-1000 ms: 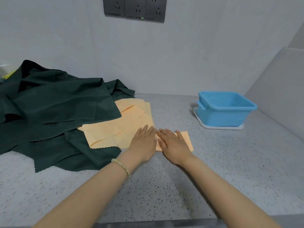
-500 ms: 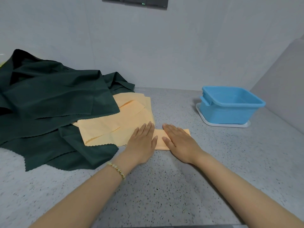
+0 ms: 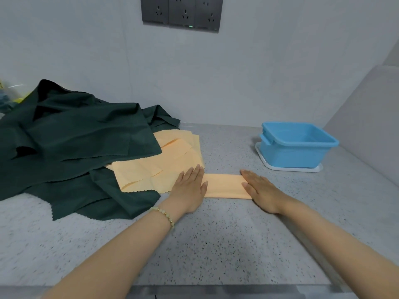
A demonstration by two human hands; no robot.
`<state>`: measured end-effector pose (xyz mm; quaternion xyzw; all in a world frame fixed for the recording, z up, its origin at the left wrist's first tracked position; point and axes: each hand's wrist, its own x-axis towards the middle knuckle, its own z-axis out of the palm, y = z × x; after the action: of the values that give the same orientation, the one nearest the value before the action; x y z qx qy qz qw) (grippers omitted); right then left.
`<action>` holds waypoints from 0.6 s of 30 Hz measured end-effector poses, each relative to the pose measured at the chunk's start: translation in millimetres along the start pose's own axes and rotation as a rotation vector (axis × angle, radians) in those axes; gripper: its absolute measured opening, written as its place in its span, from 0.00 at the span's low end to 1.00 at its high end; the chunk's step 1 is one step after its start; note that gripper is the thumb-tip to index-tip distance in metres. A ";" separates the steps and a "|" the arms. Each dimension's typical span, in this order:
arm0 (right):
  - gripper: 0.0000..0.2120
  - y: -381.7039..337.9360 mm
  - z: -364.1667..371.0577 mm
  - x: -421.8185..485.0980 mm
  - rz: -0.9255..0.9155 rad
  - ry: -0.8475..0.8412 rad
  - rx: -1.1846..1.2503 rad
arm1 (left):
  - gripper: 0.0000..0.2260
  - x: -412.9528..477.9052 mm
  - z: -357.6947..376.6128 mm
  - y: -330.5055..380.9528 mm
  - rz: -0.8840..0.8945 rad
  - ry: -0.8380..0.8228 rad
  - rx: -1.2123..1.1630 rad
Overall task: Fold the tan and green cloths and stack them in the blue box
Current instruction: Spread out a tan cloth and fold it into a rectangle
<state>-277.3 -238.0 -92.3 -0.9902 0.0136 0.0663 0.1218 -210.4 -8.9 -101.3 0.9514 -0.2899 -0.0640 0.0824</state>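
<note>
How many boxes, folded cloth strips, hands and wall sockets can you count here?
Boxes: 1, blue box
Folded cloth strips: 1, tan strip
Hands: 2, left hand, right hand
Wall sockets: 3
Total: 7

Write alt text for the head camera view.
A person's left hand and right hand lie flat on the two ends of a folded tan strip on a speckled counter. Loose tan cloths and a dark green heap lie to the left; a blue box stands at the right.
</note>
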 end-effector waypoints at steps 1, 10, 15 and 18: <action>0.27 0.9 -3.2 -0.8 0.017 -0.003 0.064 | 0.25 -0.1 -0.2 -0.3 -0.003 -0.009 -0.007; 0.09 -6.0 -25.6 -19.9 0.485 0.126 1.285 | 0.25 2.1 -8.0 7.4 -0.044 -0.022 0.088; 0.09 -23.8 -19.7 -18.0 0.463 0.175 1.534 | 0.25 2.3 -8.5 10.7 -0.018 -0.033 0.161; 0.16 -39.6 -14.7 -12.2 0.489 0.220 1.589 | 0.25 -0.9 -7.6 12.1 0.004 -0.035 0.117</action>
<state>-285.9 -203.0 -67.1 -0.5796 0.2825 -0.0354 0.7635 -216.4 -17.4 -91.5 0.9527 -0.2964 -0.0633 0.0216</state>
